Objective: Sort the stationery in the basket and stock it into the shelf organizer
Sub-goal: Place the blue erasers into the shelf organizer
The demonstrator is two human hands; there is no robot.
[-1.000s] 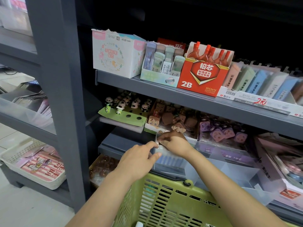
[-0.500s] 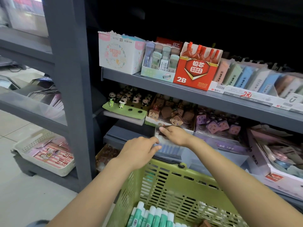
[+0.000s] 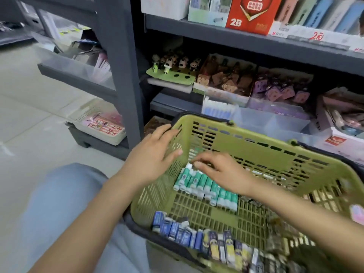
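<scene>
A green plastic basket [image 3: 262, 152] sits in front of me below the shelves. Inside it lies a row of green-and-white glue sticks [image 3: 199, 183], and along its near wall a row of small blue and dark boxed erasers [image 3: 199, 236]. My right hand [image 3: 222, 172] hovers over the glue sticks with its fingertips touching their white caps, fingers loosely bent. My left hand [image 3: 155, 154] is spread flat over the basket's left rim, holding nothing. A clear shelf organizer [image 3: 279, 121] behind the basket holds blue-and-white sticks [image 3: 218, 110] in its left compartment.
Grey shelving [image 3: 256, 44] carries a red 2B lead box [image 3: 254, 14], panda figures [image 3: 173, 63], brown and purple items. A grey upright post [image 3: 122, 71] stands left. A white tray [image 3: 98, 125] sits low on the left shelf. My knee [image 3: 65, 203] is below left.
Both hands have drawn back from the clear organizer on the shelf down into the basket. The view has tilted down, showing the basket's contents.
</scene>
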